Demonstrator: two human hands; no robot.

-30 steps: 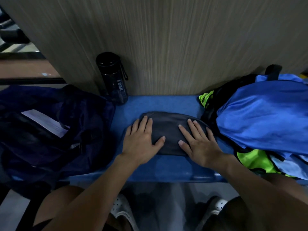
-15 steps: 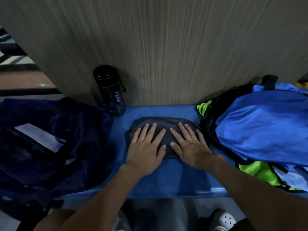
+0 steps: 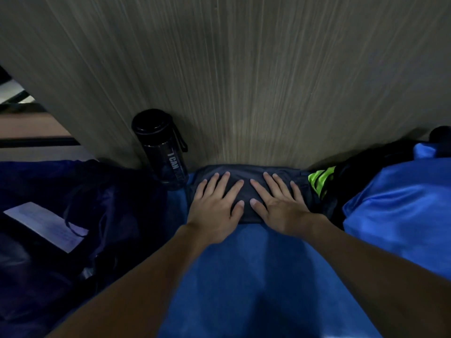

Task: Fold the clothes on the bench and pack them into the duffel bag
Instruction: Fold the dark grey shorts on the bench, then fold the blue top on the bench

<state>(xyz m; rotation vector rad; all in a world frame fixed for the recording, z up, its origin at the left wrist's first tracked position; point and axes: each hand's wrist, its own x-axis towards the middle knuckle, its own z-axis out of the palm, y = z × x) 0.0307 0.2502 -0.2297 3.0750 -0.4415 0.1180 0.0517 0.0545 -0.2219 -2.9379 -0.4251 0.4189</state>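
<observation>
folded garment (image 3: 246, 194), pressed under straight fingers (image 3: 220, 184)

White letters "I CAN" run down the black bottle (image 3: 163, 152) (fainter letters after them are unreadable); the paper slip (image 3: 46, 225) bears blurred print.

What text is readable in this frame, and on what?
"I CAN": printed sideways along the side of the black water bottle. The first letter could be an I or a T, and the darker letters after it are unreadable.
Printed lines on the white sheet lying on the duffel bag: too blurred to read.
No other text can be read.
</observation>
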